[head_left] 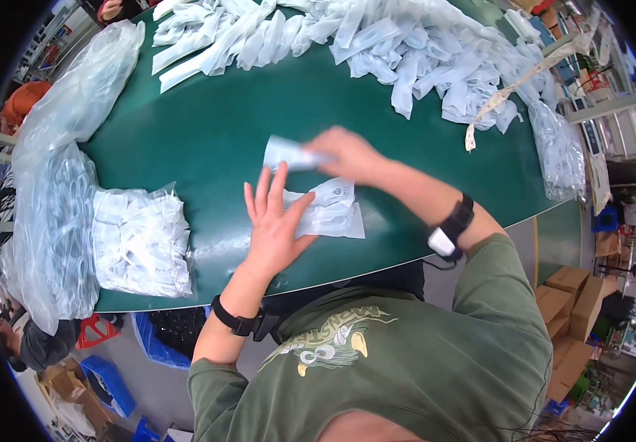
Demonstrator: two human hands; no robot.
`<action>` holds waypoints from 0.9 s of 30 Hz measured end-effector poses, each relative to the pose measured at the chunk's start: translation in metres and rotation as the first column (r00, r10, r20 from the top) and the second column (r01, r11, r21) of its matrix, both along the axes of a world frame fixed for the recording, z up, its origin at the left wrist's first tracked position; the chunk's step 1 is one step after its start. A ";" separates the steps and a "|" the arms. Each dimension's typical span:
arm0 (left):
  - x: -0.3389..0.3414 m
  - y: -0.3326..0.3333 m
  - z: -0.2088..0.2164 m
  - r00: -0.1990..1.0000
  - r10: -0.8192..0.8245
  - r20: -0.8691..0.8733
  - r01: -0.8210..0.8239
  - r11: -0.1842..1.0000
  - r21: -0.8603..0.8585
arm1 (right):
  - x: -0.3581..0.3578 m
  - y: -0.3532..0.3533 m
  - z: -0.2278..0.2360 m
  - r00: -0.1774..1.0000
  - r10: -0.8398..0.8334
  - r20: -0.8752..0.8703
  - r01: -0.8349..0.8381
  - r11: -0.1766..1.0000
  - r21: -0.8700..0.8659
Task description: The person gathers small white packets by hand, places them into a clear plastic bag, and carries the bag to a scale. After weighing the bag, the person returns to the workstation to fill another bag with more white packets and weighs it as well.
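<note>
Your right hand (351, 155) grips a blurred white packet (280, 153) over the green table (207, 132); your left hand (270, 232), splayed open, lies against more packets (338, 214); farther left sits a filled clear bag (141, 243).

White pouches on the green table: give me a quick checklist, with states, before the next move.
1. Left hand spread at the near pouches: ok.
2. Right hand gripping a pouch: ok, though blurred.
3. Number of near pouches: cannot tell, they overlap.
4. Loose pile apart from both hands: ok, at the far side.
5. Filled clear bag apart from the left hand: ok, to its left.
</note>
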State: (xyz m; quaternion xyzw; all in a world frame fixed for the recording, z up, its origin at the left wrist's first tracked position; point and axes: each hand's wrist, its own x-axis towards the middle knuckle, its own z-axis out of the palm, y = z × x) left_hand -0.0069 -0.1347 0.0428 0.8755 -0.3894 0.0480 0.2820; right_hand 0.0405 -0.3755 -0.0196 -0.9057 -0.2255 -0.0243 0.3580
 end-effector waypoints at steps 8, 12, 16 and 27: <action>0.008 0.002 -0.015 0.965 -0.181 -0.192 0.173 0.983 -0.056 | 0.019 -0.094 0.030 0.496 -0.744 0.447 0.840 0.542 -0.028; 0.005 0.002 -0.017 0.967 -0.188 -0.174 0.179 0.982 -0.064 | 0.011 -0.134 -0.003 0.456 -0.829 0.323 0.890 0.432 -0.148; 0.000 0.010 -0.024 0.964 -0.159 -0.212 0.149 0.987 -0.062 | -0.026 -0.106 -0.009 0.604 -0.797 0.007 0.796 0.604 0.025; 0.011 0.016 -0.034 0.965 -0.215 -0.151 0.197 0.972 -0.129 | -0.055 0.008 0.034 0.954 0.156 -0.256 -0.101 0.971 0.218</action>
